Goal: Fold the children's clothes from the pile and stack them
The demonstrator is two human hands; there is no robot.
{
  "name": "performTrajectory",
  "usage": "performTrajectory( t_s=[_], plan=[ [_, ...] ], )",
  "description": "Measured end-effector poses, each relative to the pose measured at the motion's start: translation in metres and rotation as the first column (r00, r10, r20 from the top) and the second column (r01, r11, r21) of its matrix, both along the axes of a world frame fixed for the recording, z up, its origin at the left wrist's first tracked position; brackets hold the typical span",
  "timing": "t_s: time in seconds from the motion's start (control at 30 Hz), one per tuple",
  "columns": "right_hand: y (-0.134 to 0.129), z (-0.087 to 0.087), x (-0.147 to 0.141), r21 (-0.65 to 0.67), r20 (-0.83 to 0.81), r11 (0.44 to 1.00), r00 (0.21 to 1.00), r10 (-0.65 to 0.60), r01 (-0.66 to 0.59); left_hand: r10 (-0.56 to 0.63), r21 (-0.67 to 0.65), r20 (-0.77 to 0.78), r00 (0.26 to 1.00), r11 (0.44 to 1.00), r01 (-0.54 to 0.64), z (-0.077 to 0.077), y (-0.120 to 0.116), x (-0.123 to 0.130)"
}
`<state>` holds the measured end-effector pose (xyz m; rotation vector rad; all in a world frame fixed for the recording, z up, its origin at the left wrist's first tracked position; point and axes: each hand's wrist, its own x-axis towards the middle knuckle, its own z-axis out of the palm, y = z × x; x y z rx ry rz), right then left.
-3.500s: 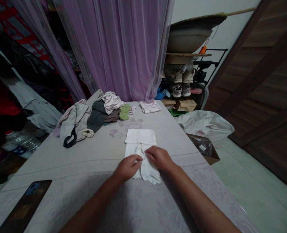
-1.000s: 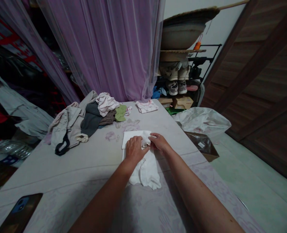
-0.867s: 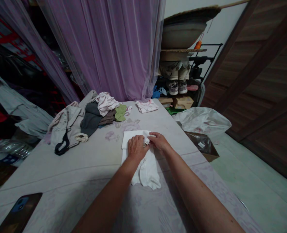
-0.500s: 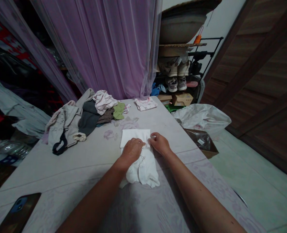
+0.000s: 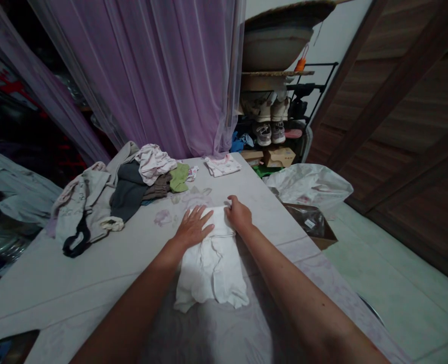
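A sheer purple curtain [image 5: 140, 76] hangs beyond a bed with a pale lilac floral cover [image 5: 30, 288], whose broad, flat top gives the clothes a place to be spread out. A loose heap of clothes [image 5: 118, 192] sits toward the far left, away from the work area, and a small folded pink-print garment [image 5: 222, 166] lies apart from it at the far edge. The white garment [image 5: 211, 268] lies in the middle of the bed, directly in front of the person, within easy reach of both arms. The left hand [image 5: 191, 228] is released, its fingers spread flat on the cloth, pressing it smooth. The right hand [image 5: 239, 213] is curled against the garment's far edge, though whether it is pinching the cloth cannot be told.
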<state>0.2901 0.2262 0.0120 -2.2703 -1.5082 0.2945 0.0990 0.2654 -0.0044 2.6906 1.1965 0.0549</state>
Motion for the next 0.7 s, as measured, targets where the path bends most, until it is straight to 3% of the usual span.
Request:
performTrajectory(
  t_s=[0.2,0.33,0.4,0.5,0.7],
  plan=[
    [0.002,0.004,0.005,-0.030,0.077,0.999,0.996,0.036,-0.034,-0.010,0.048,-0.008,1.000,0.999,0.010,-0.007,-0.004,0.002],
    [0.000,0.011,-0.010,0.105,0.132,0.985,0.983,0.125,-0.139,0.012,0.053,-0.013,1.000,0.999,-0.011,-0.007,-0.004,0.003],
    [-0.002,0.006,-0.021,0.102,0.170,0.956,0.952,0.255,-0.274,0.024,0.061,-0.018,1.000,0.998,-0.023,-0.007,-0.004,0.003],
    [-0.005,-0.009,-0.032,-0.036,0.173,0.913,0.897,0.406,-0.406,0.023,0.091,-0.009,1.000,0.996,-0.022,-0.009,-0.004,0.002],
    [-0.024,-0.024,-0.023,-0.085,0.213,0.932,0.907,0.363,-0.353,0.080,0.101,0.001,0.997,0.992,-0.079,-0.014,0.000,-0.002]
  ],
)
